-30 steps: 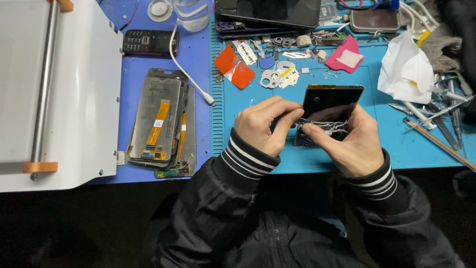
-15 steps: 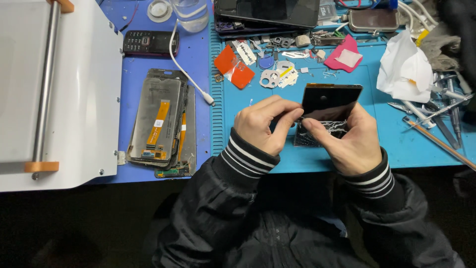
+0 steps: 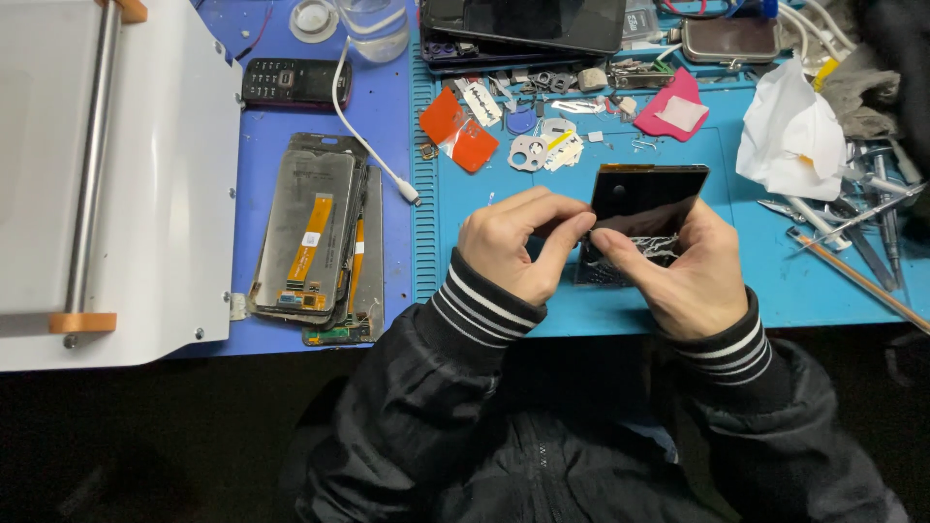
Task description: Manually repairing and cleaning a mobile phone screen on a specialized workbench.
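Observation:
A dark phone screen panel [image 3: 644, 194] lies tilted on the blue work mat [image 3: 504, 208], its near end covered by my fingers. My left hand [image 3: 518, 242] grips the panel's near left edge with thumb and fingers pinched. My right hand [image 3: 683, 266] holds the near right side, its fingertips pinching at pale, ragged adhesive strands [image 3: 644, 244] along the panel's lower part. The fingertips of both hands almost meet over the panel. Both wrists wear black sleeves with white striped cuffs.
A stack of removed phone displays [image 3: 315, 237] with orange flex cables lies left. A white machine [image 3: 107, 174] fills the far left. Small black keypad phone [image 3: 291, 82], white cable [image 3: 373, 145], orange film [image 3: 460, 131], pink cloth [image 3: 673, 107], crumpled tissue [image 3: 790, 131], tweezers and tools [image 3: 857, 232] at right.
My fingertips have shifted slightly on the panel's near end; the panel and hands stay in about the same place.

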